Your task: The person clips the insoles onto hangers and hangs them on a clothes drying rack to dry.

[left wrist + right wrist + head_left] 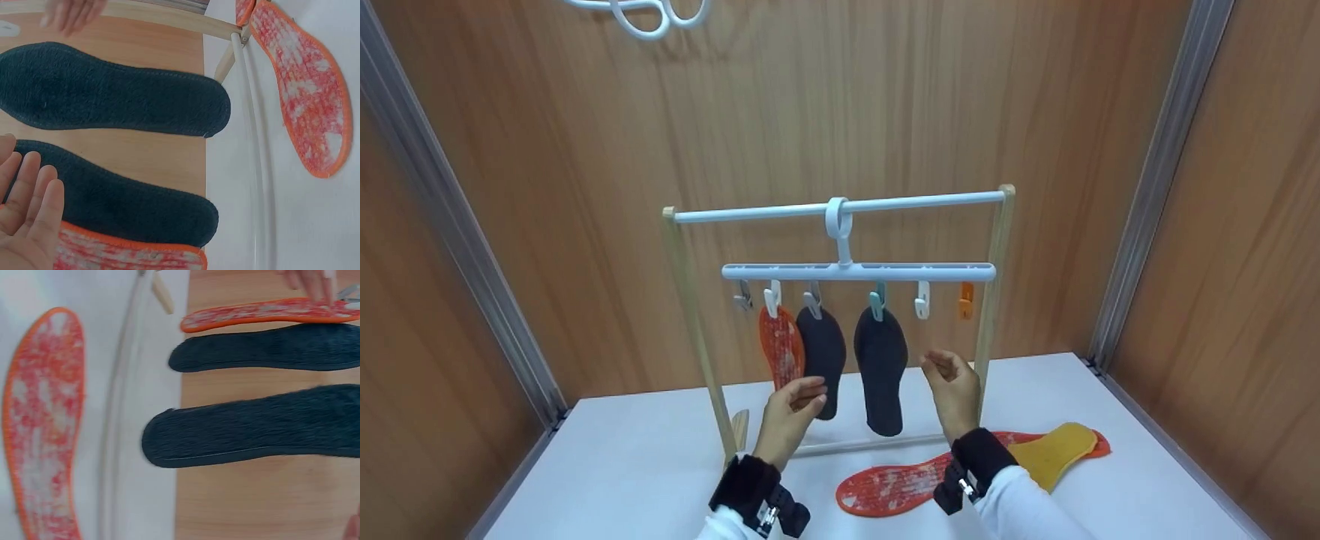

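My left hand is raised beside the lower part of a hanging red-and-white insole and a black insole. Its fingers are loosely bent and grip nothing; in the left wrist view they overlap the black insole, and contact cannot be told. A second black insole hangs from a teal clip. To its right, apart from it, my right hand is held up with loosely curled fingers and nothing visible in them. Only a sliver of it enters the right wrist view.
A white clip hanger hangs on the rod of a wooden rack. Its white clip and orange clip hold nothing. A red-and-white insole and a yellow insole lie on the white table.
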